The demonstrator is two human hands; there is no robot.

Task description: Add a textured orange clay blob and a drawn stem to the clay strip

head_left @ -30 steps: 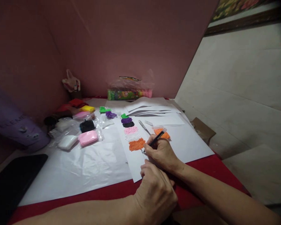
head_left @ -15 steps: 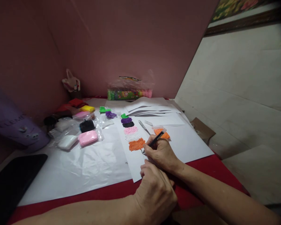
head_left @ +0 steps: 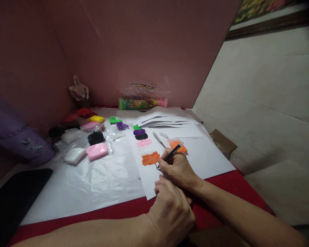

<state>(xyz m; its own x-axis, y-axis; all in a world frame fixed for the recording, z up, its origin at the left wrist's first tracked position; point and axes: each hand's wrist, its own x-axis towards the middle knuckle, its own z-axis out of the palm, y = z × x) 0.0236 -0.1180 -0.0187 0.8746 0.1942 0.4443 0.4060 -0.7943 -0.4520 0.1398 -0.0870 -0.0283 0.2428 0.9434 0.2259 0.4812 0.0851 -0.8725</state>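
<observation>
A black pen [head_left: 172, 153] is gripped in my right hand [head_left: 179, 168], its tip down on a white paper strip [head_left: 150, 187] just below an orange clay patch [head_left: 151, 158]. Short dark marks show near the tip. On the same strip, bands of white, pink [head_left: 144, 143], black, purple and green textured clay run away from me. My left hand [head_left: 171, 209] is curled at the strip's near right edge, below my right hand, with the paper's edge at its fingers. Some of its fingertips are hidden.
Bagged clay blocks, including pink [head_left: 97, 151] and white [head_left: 75, 155], lie left. A metal tool [head_left: 158, 139] and bagged orange clay [head_left: 179, 146] sit beyond my right hand. Paper sheets [head_left: 167, 116] are behind. A purple tumbler [head_left: 18, 133] and dark flat object [head_left: 20, 195] stand far left.
Almost nothing differs. The view has shifted very slightly; both hands and the pen stay at the same spot on the paper.
</observation>
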